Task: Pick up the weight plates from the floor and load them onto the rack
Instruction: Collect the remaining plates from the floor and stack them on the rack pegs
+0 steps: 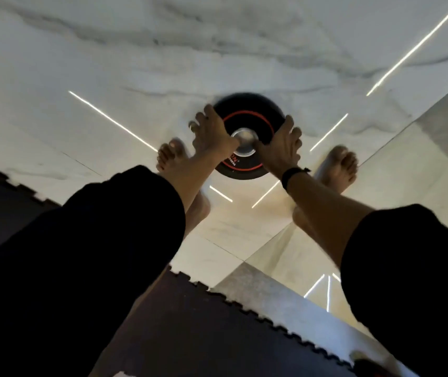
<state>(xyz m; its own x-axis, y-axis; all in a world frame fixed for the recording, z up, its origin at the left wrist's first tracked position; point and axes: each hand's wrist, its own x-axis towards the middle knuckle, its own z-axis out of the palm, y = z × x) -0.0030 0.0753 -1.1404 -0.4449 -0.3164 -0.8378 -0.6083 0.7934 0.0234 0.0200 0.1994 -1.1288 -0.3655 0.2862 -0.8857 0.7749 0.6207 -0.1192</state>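
I'm looking straight down at the floor, white marble tile with bright light strips mirrored in it. One plate, black with a red ring and a metal hub, sits between my two bare feet; can't tell whether it's still on the tile or already lifted.

Left hand grasps the plate's left edge, fingers curled over the rim. Right hand grasps the right edge the same way, fingers wrapped over the rim, thumb in near the hub. Black band on the right wrist. Both forearms reach down from black sleeves.

Left foot is just beside the plate on its left, partly behind my left forearm. Right foot is near it on the right. Both feet stand on the tile.

Dark mat with a toothed interlocking edge covers the lower-left part of the floor, well apart from the plate. Mirror-like panel runs along the right edge. View is motion-blurred; lettering on the plate is not readable.
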